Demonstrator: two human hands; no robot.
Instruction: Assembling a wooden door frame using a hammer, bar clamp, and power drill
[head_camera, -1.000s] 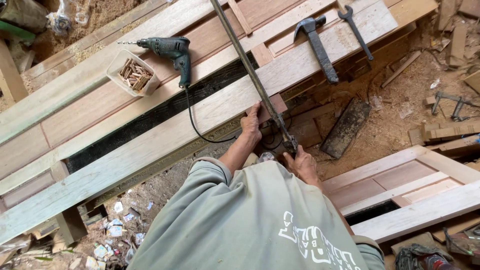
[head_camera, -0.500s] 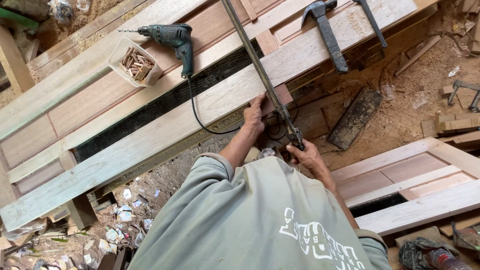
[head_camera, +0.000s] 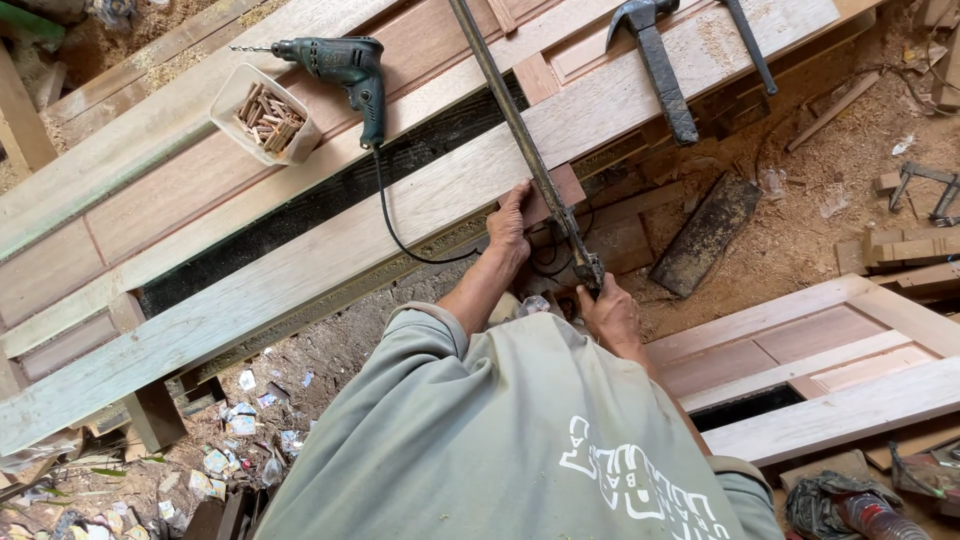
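Where the long steel bar clamp (head_camera: 520, 140) crosses the pale door frame (head_camera: 330, 250), both hands meet its near end.

- Left hand (head_camera: 510, 225): flat, fingers extended and unclenched, pressing a small reddish wood block (head_camera: 548, 193) against the frame's near edge, touching the clamp bar just to its right.
- Right hand (head_camera: 610, 315): clenched around the clamp's screw end (head_camera: 585, 270), below and slightly right of the left hand; it is the nearer hand to the handle.
- Clamp axis: runs from the near end at the hands up and away to the upper left, across the frame's width, roughly square to the frame's long rails.
- Green corded drill (head_camera: 345, 65): lies on the frame, well to the left of the hands, cord (head_camera: 395, 225) trailing over the near rail.
- White open tub (head_camera: 265, 115): square, just beside the drill, holding short wooden dowels.
- Hammer (head_camera: 655, 60): dark, lying on the frame to the upper right.
- Second door frame (head_camera: 800, 370): on the ground at right.
- Scraps of printed paper and wrappers (head_camera: 235, 440): pale, scattered in sawdust at lower left; markings too small to tell.
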